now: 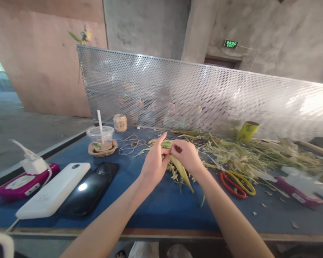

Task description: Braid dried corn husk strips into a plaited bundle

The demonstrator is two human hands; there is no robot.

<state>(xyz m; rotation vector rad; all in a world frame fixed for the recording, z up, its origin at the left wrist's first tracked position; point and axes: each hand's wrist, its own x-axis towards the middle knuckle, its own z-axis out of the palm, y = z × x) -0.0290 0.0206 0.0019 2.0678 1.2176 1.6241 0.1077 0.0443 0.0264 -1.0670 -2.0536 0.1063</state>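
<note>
My left hand (154, 157) and my right hand (187, 153) meet over the middle of the blue table, fingertips together. Both pinch a bunch of pale yellow-green dried leaves (181, 168), which look like corn husk. The left index finger points up while the thumb presses at the pinch. Fingers hide the exact spot being gripped. Leaf tips spread out behind the hands, and a broad leaf with small curly bits hangs toward me. Right of my right hand lie scissors (237, 184) with one red and one yellow handle.
Loose dried leaves (237, 154) cover the right side, beside a yellow-green tube (247, 131). A coil of string (131, 144), a lidded cup (100, 138) and a jar (120, 123) stand left. Nearer are a phone (91, 190), a white power bank (54, 190) and a magenta power strip (27, 184). A perforated metal screen (177, 82) closes the back.
</note>
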